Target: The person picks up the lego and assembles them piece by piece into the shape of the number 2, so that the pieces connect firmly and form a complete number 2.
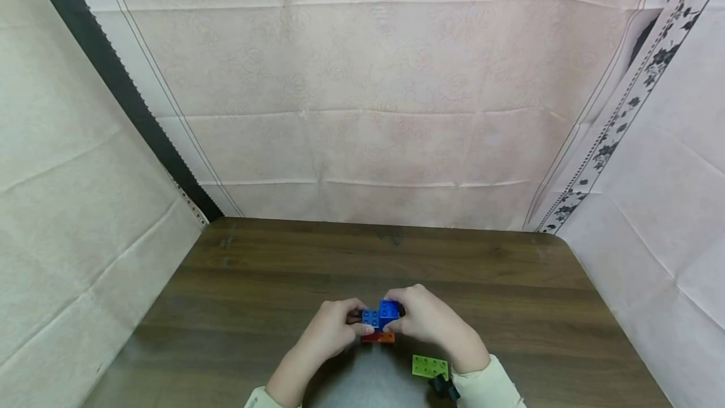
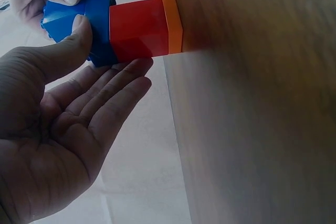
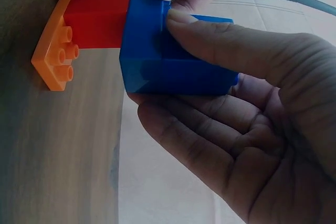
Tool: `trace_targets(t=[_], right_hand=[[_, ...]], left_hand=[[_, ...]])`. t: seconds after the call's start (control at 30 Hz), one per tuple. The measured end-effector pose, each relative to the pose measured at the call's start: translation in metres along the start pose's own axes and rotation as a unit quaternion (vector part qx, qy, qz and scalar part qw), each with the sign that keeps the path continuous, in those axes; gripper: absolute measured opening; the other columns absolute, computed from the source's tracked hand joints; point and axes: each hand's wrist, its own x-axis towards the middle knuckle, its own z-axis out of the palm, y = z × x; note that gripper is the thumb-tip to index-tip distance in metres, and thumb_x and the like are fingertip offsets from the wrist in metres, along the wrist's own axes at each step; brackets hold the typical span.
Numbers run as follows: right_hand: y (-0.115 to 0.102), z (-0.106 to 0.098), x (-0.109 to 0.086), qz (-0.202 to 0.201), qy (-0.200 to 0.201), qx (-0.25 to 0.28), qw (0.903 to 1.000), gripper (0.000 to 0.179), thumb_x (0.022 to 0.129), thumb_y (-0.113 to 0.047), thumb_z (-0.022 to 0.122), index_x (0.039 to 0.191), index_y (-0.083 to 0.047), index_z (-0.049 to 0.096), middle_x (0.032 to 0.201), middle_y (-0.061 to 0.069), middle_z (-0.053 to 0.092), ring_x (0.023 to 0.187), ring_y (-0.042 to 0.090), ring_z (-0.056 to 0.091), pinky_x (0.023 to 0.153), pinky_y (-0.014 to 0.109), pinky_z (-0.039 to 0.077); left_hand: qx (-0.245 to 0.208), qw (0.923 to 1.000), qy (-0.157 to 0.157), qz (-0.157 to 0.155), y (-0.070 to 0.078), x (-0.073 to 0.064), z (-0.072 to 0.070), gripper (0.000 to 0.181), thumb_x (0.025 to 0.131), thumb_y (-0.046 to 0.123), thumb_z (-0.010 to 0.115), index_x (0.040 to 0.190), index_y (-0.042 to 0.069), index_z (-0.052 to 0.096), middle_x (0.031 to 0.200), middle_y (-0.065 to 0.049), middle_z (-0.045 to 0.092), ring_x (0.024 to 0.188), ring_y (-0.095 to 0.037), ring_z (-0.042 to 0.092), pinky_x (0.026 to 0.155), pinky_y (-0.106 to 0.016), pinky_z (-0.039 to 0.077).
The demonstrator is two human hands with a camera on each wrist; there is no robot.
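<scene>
A stack of toy building bricks stands on the wooden table between both hands. Lowest is an orange plate [image 3: 52, 59] with bare studs at one end, and on its other end sits a red brick [image 2: 139, 30]. Above the red one lies a wider blue brick [image 3: 142, 45], overhanging to the right. A second, cube-like blue brick [image 1: 389, 311] sits on the overhanging end. My left hand [image 1: 334, 327] pinches the wider blue brick, thumb on its near face, fingers behind. My right hand [image 1: 427, 317] grips the upper blue brick between thumb and fingers.
A lime-green brick [image 1: 429, 366] lies on the table [image 1: 255, 282] by the right forearm. A black piece [image 1: 444, 388] is beside it, next to the right sleeve [image 1: 487, 386]. Pale cloth walls [image 1: 362, 80] enclose the table at the back and both sides.
</scene>
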Motion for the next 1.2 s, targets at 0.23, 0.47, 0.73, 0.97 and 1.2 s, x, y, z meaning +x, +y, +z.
trace_targets(t=[0.23, 0.47, 0.73, 0.97, 1.2], right_hand=[[0.0039, 0.0022, -0.0019, -0.004, 0.008, 0.037, 0.9993, 0.032, 0.085, -0.019, 0.082, 0.113, -0.008, 0.07, 0.089, -0.006, 0.069, 0.07, 0.004, 0.058, 0.062, 0.024, 0.051], [0.0064, 0.0032, -0.0029, 0.001, 0.018, 0.061, 0.998, 0.03, 0.085, -0.019, 0.083, 0.111, -0.008, 0.072, 0.089, -0.006, 0.069, 0.071, 0.005, 0.059, 0.062, 0.025, 0.051], [0.0064, 0.0041, -0.0032, 0.004, 0.021, 0.075, 0.9969, 0.033, 0.085, -0.02, 0.082, 0.113, -0.007, 0.072, 0.089, -0.005, 0.069, 0.07, 0.007, 0.06, 0.061, 0.025, 0.052], [0.0056, 0.0033, -0.0034, -0.006, 0.012, 0.07, 0.9974, 0.035, 0.086, -0.02, 0.081, 0.116, -0.005, 0.07, 0.089, -0.005, 0.069, 0.069, 0.007, 0.06, 0.06, 0.025, 0.051], [0.0077, 0.0044, -0.0021, -0.008, 0.005, 0.068, 0.9976, 0.033, 0.088, -0.021, 0.08, 0.116, -0.006, 0.07, 0.087, -0.008, 0.067, 0.067, 0.006, 0.059, 0.059, 0.024, 0.051]], left_hand=[[-0.003, 1.0, -0.003, -0.002, -0.0006, -0.0001, 0.0008, 0.022, 0.088, 0.029, 0.079, 0.103, 0.015, 0.072, 0.092, 0.003, 0.072, 0.085, -0.014, 0.068, 0.076, -0.039, 0.057], [-0.004, 0.9999, -0.002, 0.015, -0.0001, 0.0006, 0.0017, 0.019, 0.088, 0.026, 0.08, 0.102, 0.015, 0.072, 0.09, 0.004, 0.072, 0.084, -0.011, 0.068, 0.075, -0.033, 0.057], [-0.016, 0.9998, -0.006, 0.006, 0.0, 0.0016, -0.0002, 0.021, 0.088, 0.025, 0.08, 0.103, 0.013, 0.072, 0.091, 0.003, 0.071, 0.082, -0.011, 0.066, 0.073, -0.035, 0.057], [-0.011, 0.9999, -0.006, 0.01, 0.0003, 0.0008, -0.0007, 0.019, 0.088, 0.025, 0.08, 0.102, 0.014, 0.072, 0.09, 0.004, 0.071, 0.083, -0.011, 0.067, 0.074, -0.034, 0.057], [-0.007, 0.9999, -0.003, 0.013, -0.001, 0.0003, -0.0008, 0.02, 0.087, 0.026, 0.08, 0.102, 0.015, 0.072, 0.09, 0.004, 0.071, 0.083, -0.011, 0.067, 0.074, -0.034, 0.057]])
